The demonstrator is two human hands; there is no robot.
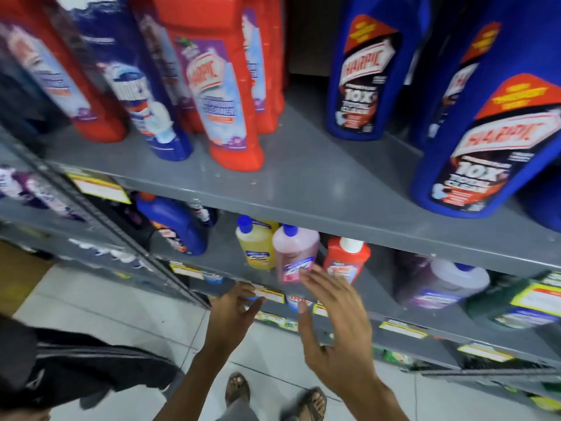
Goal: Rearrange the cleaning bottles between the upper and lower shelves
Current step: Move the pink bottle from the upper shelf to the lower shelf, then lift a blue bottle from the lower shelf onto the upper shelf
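Note:
On the grey upper shelf (303,177) stand tall red bottles (224,95), a dark blue bottle (142,95) and big blue bottles (361,74), (491,141). The lower shelf (230,268) holds a yellow bottle (255,247), a pink bottle (294,253), a small red bottle (346,256) and a blue jug (173,223). My right hand (334,323) is open, fingers spread, its fingertips just in front of the pink bottle. My left hand (233,311) hangs open by the lower shelf's front edge, holding nothing.
A purple bottle (443,284) and a dark green one (516,305) lie further right on the lower shelf. Yellow price tags (97,186) line the shelf edges. A metal upright (100,217) divides the racks at left. Below are white floor tiles and my sandalled feet (273,396).

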